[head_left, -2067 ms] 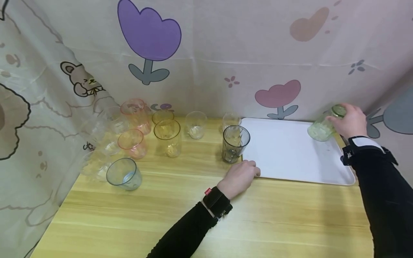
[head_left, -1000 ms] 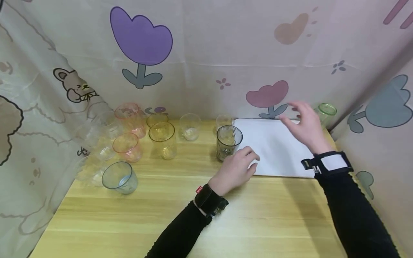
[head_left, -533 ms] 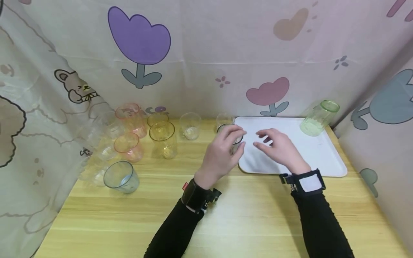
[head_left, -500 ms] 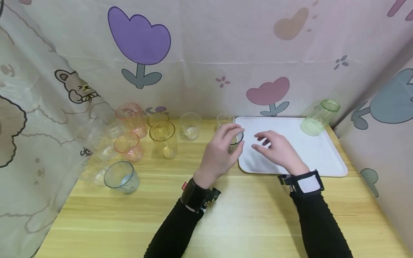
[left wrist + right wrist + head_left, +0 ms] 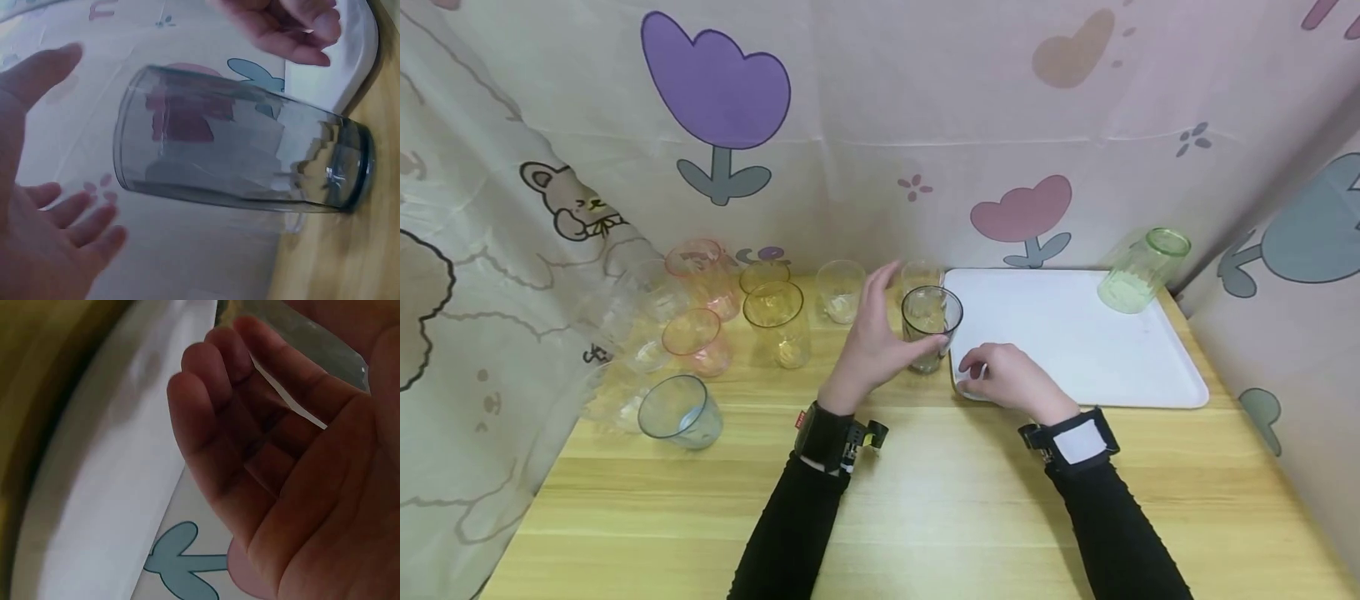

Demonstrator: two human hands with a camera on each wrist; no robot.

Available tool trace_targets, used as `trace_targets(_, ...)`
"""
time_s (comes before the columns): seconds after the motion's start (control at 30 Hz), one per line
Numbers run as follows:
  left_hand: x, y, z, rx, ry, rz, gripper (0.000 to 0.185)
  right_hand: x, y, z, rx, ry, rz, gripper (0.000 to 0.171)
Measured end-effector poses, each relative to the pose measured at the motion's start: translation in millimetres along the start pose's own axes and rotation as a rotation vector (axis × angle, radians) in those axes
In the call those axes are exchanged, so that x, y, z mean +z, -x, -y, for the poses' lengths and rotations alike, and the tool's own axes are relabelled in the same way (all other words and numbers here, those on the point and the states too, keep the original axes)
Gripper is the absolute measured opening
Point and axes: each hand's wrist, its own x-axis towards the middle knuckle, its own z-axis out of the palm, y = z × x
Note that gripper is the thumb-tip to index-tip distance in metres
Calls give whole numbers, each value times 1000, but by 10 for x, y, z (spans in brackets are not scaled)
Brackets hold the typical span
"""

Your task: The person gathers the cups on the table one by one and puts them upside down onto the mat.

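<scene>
The upright grey glass (image 5: 931,327) is stood just right of the spread, empty left hand (image 5: 871,346), nearer than the loosely curled, empty right hand (image 5: 1003,383).

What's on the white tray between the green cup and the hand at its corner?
Nothing: in the head view the white tray is bare between the green cup and the right hand.

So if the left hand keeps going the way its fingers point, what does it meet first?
The left hand, open, fingers spread, is right beside the dark-tinted glass, which stands on the table next to the white tray. That glass comes first, though whether the thumb already touches it is unclear.
</scene>
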Motion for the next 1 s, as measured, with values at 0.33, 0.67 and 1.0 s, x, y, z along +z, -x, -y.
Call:
trace_targets(0.33,121,35,212,-332,52,174,118,98,-15,60,8,-21,51,9)
trace_targets(0.67,238,51,309,-333,84,161,100,115,-23,45,10,34,40,7)
trace_targets(1.0,256,63,310,-338,71,144,95,126,11,16,17,37,36,7)
